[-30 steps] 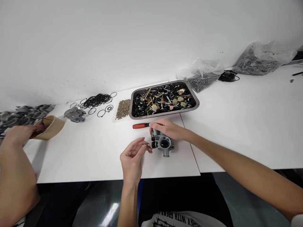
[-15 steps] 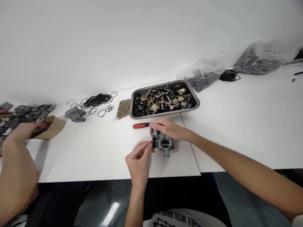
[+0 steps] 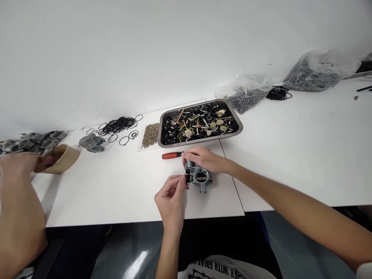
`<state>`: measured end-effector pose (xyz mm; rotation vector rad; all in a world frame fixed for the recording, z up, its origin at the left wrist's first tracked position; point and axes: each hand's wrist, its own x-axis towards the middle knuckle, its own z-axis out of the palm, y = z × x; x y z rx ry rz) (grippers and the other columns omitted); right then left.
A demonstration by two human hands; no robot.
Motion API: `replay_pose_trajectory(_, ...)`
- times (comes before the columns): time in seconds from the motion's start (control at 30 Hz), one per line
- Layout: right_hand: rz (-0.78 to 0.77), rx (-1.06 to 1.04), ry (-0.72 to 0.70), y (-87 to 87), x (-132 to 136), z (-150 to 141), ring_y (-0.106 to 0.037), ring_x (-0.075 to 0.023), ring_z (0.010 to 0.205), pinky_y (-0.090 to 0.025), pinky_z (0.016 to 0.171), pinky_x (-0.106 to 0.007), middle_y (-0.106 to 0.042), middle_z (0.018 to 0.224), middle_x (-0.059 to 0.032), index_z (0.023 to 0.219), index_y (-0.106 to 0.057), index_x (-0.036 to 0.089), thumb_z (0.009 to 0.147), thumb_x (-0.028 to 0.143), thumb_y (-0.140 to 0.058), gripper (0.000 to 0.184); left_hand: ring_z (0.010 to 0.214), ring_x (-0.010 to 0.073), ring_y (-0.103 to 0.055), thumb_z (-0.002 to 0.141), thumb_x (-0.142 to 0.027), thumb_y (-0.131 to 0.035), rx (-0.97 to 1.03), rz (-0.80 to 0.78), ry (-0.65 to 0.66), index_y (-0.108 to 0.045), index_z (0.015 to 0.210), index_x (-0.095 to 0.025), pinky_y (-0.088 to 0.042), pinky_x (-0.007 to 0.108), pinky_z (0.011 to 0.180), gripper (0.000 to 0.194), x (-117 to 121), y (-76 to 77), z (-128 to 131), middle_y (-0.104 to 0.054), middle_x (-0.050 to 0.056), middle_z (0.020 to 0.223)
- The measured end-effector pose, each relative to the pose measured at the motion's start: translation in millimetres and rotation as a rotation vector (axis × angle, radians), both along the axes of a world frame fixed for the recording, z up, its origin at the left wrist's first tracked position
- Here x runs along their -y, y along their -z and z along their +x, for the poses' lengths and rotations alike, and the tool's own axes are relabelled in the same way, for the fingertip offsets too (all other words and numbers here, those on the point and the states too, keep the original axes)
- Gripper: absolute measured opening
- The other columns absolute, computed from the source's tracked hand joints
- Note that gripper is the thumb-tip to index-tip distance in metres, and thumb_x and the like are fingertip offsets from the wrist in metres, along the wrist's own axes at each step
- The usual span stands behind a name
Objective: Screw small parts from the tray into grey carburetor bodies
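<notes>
Left hand point(image 3: 171, 195): near table edge, at 7 o'clock from the carburetor point(image 3: 198, 176); thumb and forefinger pinched on a small black part at its left side.
Right hand point(image 3: 205, 159): draped over the carburetor from 12 o'clock, fingers curled, holding the body down.
Carburetor location: standing on the white table point(image 3: 122, 190), bore facing the camera, close to the front edge.
Progress: side part looks seated or nearly so, judged from fingertips tight against the body; further fitting can't be told.
Red-handled screwdriver point(image 3: 171, 155): lying flat at 10 o'clock, just beside the right hand's fingers.
Metal tray point(image 3: 200, 122): at 12 o'clock, full of black and brass small parts; brass pile point(image 3: 150, 134) on its left.
O-rings point(image 3: 119, 124): at 10 o'clock, well apart.
Co-worker's hand point(image 3: 16, 166): far at 9 o'clock, at a paper cup point(image 3: 59, 159).
Open room: bare table at 3 o'clock and 9 o'clock; front edge close behind the left wrist.
</notes>
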<state>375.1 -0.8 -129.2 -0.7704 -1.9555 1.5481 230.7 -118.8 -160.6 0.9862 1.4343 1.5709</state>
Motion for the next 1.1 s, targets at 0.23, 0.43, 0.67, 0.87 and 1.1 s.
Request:
replay_pose_trajectory(0.23, -0.004, 0.013, 0.001, -0.1, 0, 0, -0.054, -0.0158, 0.076, -0.04, 0.076, -0.029, -0.063, 0.081, -0.0028, 0.082, -0.065, 0.016, 0.103, 0.037, -0.041, 0.038, 0.07, 0.0149, -0.063, 0.083, -0.032, -0.074, -0.295, 0.02, 0.033, -0.078, 0.098, -0.021, -0.051, 0.027, 0.069, 0.02, -34, -19.4, -45, -0.071, 0.004, 0.079)
replay_pose_trajectory(0.43, -0.05, 0.023, 0.001, -1.2, 0, 1, -0.058, -0.016, 0.08, -0.042, 0.078, -0.029, -0.067, 0.087, -0.0044, 0.084, -0.067, 0.016, 0.103, 0.039, -0.043, 0.038, 0.067, 0.0212, -0.063, 0.092, -0.029, -0.058, -1.324, 0.0, 0.599, -0.076, 0.1, -0.022, -0.04, 0.03, 0.06, 0.021, -106, -63.0, -77, -0.074, 0.008, 0.083)
replay_pose_trajectory(0.67, -0.055, 0.047, -0.003, -1.5, 0, 1, -0.057, -0.0159, 0.079, -0.042, 0.077, -0.029, -0.067, 0.087, -0.0042, 0.084, -0.067, 0.016, 0.103, 0.041, -0.042, 0.04, 0.061, 0.0233, -0.063, 0.096, -0.022, -0.049, -1.896, -0.077, 0.613, -0.073, 0.093, -0.013, -0.031, 0.031, 0.055, 0.026, -109, -50.0, -66, -0.067, 0.016, 0.092)
replay_pose_trajectory(0.87, -0.037, 0.113, -0.095, -3.4, -2, 6, -0.061, -0.0186, 0.09, -0.043, 0.082, -0.03, -0.069, 0.098, -0.0059, 0.098, -0.071, 0.017, 0.104, 0.051, -0.042, 0.045, 0.073, 0.0188, -0.058, 0.074, -0.032, -0.08, -1.106, 0.037, 0.662, -0.074, 0.078, -0.02, -0.046, 0.03, 0.066, 0.014, -116, -95.8, -112, -0.064, 0.008, 0.09)
replay_pose_trajectory(1.1, -0.067, 0.169, -0.126, -0.2, -5, 9, -0.062, -0.0214, 0.097, -0.045, 0.087, -0.032, -0.069, 0.104, -0.0074, 0.104, -0.071, 0.018, 0.103, 0.06, -0.039, 0.052, 0.046, 0.0104, -0.045, 0.072, -0.027, -0.069, -0.014, 0.315, 0.305, -0.063, 0.083, -0.016, -0.034, 0.025, 0.041, 0.017, -166, -109.1, -166, -0.065, 0.008, 0.077)
